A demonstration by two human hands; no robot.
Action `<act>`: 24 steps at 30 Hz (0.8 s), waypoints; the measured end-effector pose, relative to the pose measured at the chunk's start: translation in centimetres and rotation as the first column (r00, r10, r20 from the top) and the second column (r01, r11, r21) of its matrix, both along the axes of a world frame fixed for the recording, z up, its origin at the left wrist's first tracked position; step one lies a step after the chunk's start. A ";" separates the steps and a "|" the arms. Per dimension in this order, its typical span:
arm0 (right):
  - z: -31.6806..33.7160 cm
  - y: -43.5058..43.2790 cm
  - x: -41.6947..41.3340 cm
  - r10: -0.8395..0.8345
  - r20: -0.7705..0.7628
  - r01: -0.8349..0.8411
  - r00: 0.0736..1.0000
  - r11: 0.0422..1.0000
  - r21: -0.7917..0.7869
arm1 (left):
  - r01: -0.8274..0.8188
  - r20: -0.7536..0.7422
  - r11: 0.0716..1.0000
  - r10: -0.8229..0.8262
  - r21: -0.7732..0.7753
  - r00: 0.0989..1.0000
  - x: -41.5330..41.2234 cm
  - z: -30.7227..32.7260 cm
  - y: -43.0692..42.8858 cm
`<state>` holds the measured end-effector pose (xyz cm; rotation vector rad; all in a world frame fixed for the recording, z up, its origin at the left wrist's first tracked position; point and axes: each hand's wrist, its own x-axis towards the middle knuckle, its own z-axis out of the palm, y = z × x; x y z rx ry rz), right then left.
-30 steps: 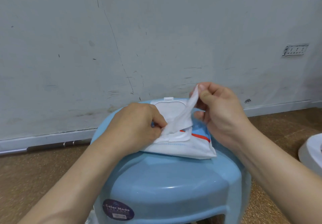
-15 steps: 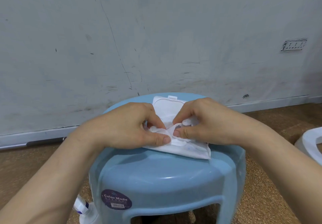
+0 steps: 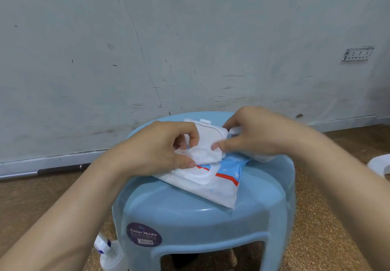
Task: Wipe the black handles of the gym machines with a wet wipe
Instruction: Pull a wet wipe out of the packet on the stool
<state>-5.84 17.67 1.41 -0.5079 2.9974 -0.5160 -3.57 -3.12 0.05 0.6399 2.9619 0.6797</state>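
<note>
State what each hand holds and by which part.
Both pinch the wet wipe above the open pack: left hand its left end, right hand its right end.

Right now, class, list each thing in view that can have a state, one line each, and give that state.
White and blue soft wet-wipe pack: lying flat on the stool, open.
White plastic flip lid: raised.
White wet wipe: at the opening, pinched by both hands.
Left hand: fingers pinch the wipe.
Right hand: fingers pinch the wipe.
Light blue plastic stool: upright.
</note>
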 end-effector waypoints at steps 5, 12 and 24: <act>-0.6 -1.5 -0.8 0.044 -0.087 -0.058 0.995 0.986 -0.159 | 0.021 -0.046 0.983 -0.029 -0.184 0.999 1.1 0.8 -0.1; 1.5 -2.0 -1.3 0.108 -0.150 -0.124 0.983 0.987 -0.099 | -0.175 -0.425 0.800 -0.108 -0.574 0.899 2.2 0.8 2.7; -0.3 -0.6 -1.9 0.033 -0.235 -0.078 0.972 0.980 -0.185 | 0.123 -0.257 0.951 -0.198 -0.283 0.946 2.0 0.2 2.1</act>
